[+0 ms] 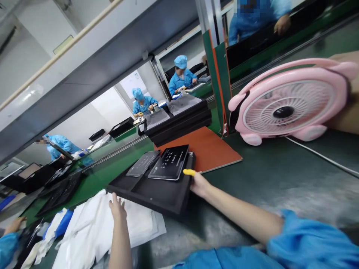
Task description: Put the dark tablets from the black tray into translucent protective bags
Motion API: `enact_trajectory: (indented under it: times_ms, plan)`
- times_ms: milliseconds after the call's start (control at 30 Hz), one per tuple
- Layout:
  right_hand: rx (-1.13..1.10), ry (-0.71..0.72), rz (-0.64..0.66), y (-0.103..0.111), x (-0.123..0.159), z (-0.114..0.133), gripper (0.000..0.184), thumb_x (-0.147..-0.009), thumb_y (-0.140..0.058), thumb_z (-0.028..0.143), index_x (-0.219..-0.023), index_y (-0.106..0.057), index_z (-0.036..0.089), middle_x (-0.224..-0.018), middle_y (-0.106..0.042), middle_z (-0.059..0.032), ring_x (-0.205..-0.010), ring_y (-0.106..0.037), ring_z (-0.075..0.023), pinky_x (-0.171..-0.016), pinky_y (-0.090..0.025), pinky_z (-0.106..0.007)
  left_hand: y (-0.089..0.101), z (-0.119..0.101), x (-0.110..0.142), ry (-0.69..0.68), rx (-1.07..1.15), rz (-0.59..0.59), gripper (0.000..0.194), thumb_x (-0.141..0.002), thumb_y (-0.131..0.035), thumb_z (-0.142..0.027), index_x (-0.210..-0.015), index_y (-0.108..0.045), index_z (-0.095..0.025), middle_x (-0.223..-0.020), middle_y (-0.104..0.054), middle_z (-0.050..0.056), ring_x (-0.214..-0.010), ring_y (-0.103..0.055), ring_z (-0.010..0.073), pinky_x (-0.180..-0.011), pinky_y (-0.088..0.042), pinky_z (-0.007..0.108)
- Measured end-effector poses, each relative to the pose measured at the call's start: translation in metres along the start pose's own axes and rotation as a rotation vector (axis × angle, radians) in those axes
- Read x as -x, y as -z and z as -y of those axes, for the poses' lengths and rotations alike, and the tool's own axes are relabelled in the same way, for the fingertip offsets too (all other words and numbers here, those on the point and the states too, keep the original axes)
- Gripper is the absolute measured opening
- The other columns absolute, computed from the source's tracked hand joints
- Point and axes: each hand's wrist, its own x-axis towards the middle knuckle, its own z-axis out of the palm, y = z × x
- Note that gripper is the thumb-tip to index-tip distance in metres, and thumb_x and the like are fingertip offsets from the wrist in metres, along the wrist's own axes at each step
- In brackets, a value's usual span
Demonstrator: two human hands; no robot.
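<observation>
R hand (199, 184) closed on black tray (157, 192) edge, 3 o'clock; L hand (117, 206) open, flat at 7 o'clock. Likely stiff, light; panels (169, 163) loose, support both sides.

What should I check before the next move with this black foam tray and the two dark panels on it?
1. Right hand on the black foam tray: ok, it grips the right edge, yellow finger cot on top.
2. Left hand on the tray: not ok, it rests on the white cloth sheets by the tray's near edge.
3. Two dark flat panels seated: cannot tell, they overlap.
4. Tray level: not ok, it overhangs the white sheets.
5. Orange mat behind the tray: ok, bare.
6. Pink round fan and its white cord: ok, apart from the tray.
</observation>
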Motion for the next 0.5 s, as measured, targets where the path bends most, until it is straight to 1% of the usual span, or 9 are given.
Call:
enact_trajectory:
  times_ms: [67, 133, 200, 300, 367, 400, 433, 467, 500]
  plan:
    - [0.086, 0.041, -0.025, 0.030, 0.004, 0.021, 0.007, -0.062, -0.052, 0.021, -0.065, -0.057, 0.017, -0.058, -0.063, -0.0045, -0.065, -0.061, -0.0185, -0.068, -0.051, -0.033, -0.011, 0.001, -0.004, 0.077, 0.195, 0.104, 0.058, -0.089, -0.004, -0.038, -0.129, -0.034, -0.010, -0.118, -0.055, 0.016, -0.104, -0.056, 0.0177, -0.078, -0.050, 0.024]
    - [0.180, 0.078, -0.079, 0.057, 0.005, 0.045, 0.006, -0.061, -0.053, 0.020, -0.065, -0.057, 0.016, -0.059, -0.063, -0.0060, -0.066, -0.062, -0.0204, -0.068, -0.051, -0.036, -0.021, -0.001, 0.004, 0.165, 0.363, 0.151, 0.049, -0.089, -0.018, -0.036, -0.125, -0.040, -0.011, -0.116, -0.057, 0.014, -0.103, -0.057, 0.0180, -0.076, -0.052, 0.022]
    - [0.271, 0.125, -0.153, 0.078, 0.003, 0.073, 0.006, -0.060, -0.055, 0.019, -0.065, -0.057, 0.016, -0.062, -0.064, -0.0081, -0.070, -0.062, -0.0234, -0.071, -0.050, -0.040, -0.027, -0.005, 0.022, 0.207, 0.458, 0.169, 0.045, -0.086, -0.034, -0.030, -0.125, -0.036, -0.010, -0.120, -0.053, 0.016, -0.104, -0.056, 0.0195, -0.075, -0.053, 0.024]
    - [0.371, 0.250, -0.295, 0.095, -0.001, 0.113, 0.017, -0.056, -0.060, 0.015, -0.073, -0.058, 0.017, -0.076, -0.066, -0.0089, -0.087, -0.060, -0.0245, -0.086, -0.044, -0.042, -0.033, -0.006, 0.060, 0.224, 0.595, 0.196, 0.046, -0.081, -0.045, -0.028, -0.123, -0.032, -0.015, -0.125, -0.049, 0.015, -0.102, -0.057, 0.0194, -0.073, -0.053, 0.025]
    - [0.489, 0.435, -0.374, 0.098, 0.004, 0.127, 0.030, -0.054, -0.065, 0.015, -0.083, -0.059, 0.018, -0.089, -0.065, -0.0074, -0.098, -0.056, -0.0225, -0.095, -0.038, -0.041, -0.035, 0.001, 0.085, 0.256, 0.593, 0.208, 0.043, -0.078, -0.051, -0.028, -0.116, -0.035, -0.016, -0.123, -0.049, 0.016, -0.098, -0.059, 0.0195, -0.071, -0.053, 0.025]
    - [0.584, 0.542, -0.371, 0.096, 0.011, 0.127, 0.036, -0.053, -0.066, 0.016, -0.088, -0.060, 0.018, -0.095, -0.064, -0.0068, -0.100, -0.055, -0.0216, -0.096, -0.037, -0.040, -0.036, 0.007, 0.096, 0.271, 0.535, 0.221, 0.041, -0.076, -0.053, -0.029, -0.111, -0.036, -0.016, -0.120, -0.050, 0.016, -0.095, -0.060, 0.0192, -0.070, -0.053, 0.025]
    - [0.704, 0.645, -0.326, 0.093, 0.020, 0.124, 0.039, -0.055, -0.067, 0.017, -0.093, -0.060, 0.019, -0.098, -0.063, -0.0065, -0.099, -0.056, -0.0208, -0.095, -0.038, -0.039, -0.036, 0.015, 0.105, 0.278, 0.443, 0.253, 0.038, -0.075, -0.055, -0.031, -0.106, -0.038, -0.017, -0.115, -0.054, 0.016, -0.091, -0.062, 0.0187, -0.068, -0.053, 0.025]
    - [0.841, 0.741, -0.243, 0.088, 0.031, 0.115, 0.039, -0.058, -0.066, 0.020, -0.096, -0.060, 0.019, -0.100, -0.063, -0.0066, -0.096, -0.057, -0.0203, -0.092, -0.041, -0.038, -0.035, 0.023, 0.112, 0.261, 0.331, 0.303, 0.036, -0.075, -0.055, -0.034, -0.102, -0.038, -0.017, -0.106, -0.058, 0.014, -0.086, -0.063, 0.0181, -0.067, -0.052, 0.025]
    - [0.975, 0.807, -0.104, 0.082, 0.042, 0.103, 0.036, -0.062, -0.064, 0.022, -0.098, -0.060, 0.019, -0.099, -0.063, -0.0066, -0.091, -0.058, -0.0188, -0.088, -0.044, -0.036, -0.033, 0.030, 0.116, 0.221, 0.212, 0.376, 0.036, -0.074, -0.055, -0.039, -0.098, -0.039, -0.018, -0.095, -0.061, 0.011, -0.079, -0.064, 0.0180, -0.067, -0.052, 0.026]
